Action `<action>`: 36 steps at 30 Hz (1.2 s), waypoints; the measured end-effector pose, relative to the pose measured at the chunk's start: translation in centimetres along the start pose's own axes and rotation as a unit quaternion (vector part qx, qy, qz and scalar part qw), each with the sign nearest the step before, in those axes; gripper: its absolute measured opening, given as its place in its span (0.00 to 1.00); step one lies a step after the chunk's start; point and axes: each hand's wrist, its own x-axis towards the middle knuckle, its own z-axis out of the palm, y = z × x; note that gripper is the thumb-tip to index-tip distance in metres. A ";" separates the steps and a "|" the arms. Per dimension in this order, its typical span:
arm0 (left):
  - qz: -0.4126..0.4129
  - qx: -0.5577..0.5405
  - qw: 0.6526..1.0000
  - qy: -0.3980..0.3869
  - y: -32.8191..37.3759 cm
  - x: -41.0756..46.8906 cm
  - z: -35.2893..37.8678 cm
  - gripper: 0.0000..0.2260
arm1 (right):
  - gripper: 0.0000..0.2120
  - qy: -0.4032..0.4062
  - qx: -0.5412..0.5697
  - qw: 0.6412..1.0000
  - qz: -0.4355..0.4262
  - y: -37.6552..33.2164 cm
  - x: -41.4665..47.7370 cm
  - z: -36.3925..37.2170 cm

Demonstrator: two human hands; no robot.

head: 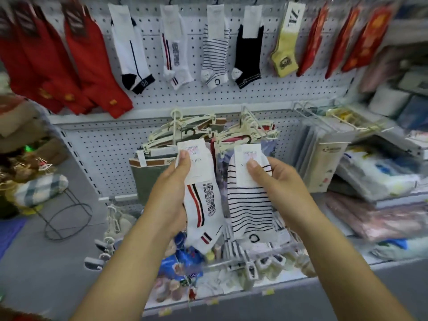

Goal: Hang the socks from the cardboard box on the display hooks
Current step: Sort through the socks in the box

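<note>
Both hands are full, centre of the frame. The left hand [172,188] has its thumb pinched on the paper label of a white lettered sock [203,205], fingers curled behind it. The right hand [275,181] grips a striped sock [250,209] the same way, thumb on the label. The two socks hang side by side, just apart, in front of the lower pegboard [104,154] and well below the top row.

Now the dangers. No hand is free to steady a hook [171,0] at the top edge, so threading one label could, I'd say, let the other sock slip. Those thumbs sit on thin paper, and a hard pull may tear a label. The matches are in the upper middle: a hung lettered sock [176,49] and a hung striped sock [214,52] beside it, with a black sock [247,54] just to their right. A careless reach could land a sock on the wrong hook or knock a neighbour off. The hooks barely show, so I cannot tell how much room is on them.

Containers: a brown shape at the left edge may be the cardboard box [23,126], but it is too blurred to be sure and its contents are hidden. At bottom centre, a shelf [324,281] holds a jumble of small pale items, too blurred to name, and a blue packet [183,260]. At lower left, a checked bundle [39,188] sits on top of a wire stand [67,218].
</note>
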 end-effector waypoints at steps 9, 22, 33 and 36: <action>0.128 0.055 0.989 0.054 8.4 1.6 0.0 0.15 | 0.11 -0.064 -0.020 0.992 -0.103 -6.8 5.2 2.8; 0.209 0.061 0.971 0.101 17.9 7.9 -5.7 0.12 | 0.12 -0.075 -0.039 0.980 -0.178 -11.6 17.0 12.6; 0.189 0.099 0.977 0.014 21.3 17.0 -5.2 0.11 | 0.18 0.041 -0.033 0.978 -0.200 -10.0 25.9 14.8; 0.188 0.121 0.975 -0.014 21.4 19.5 -3.6 0.13 | 0.19 0.077 -0.041 0.977 -0.197 -10.1 27.2 13.2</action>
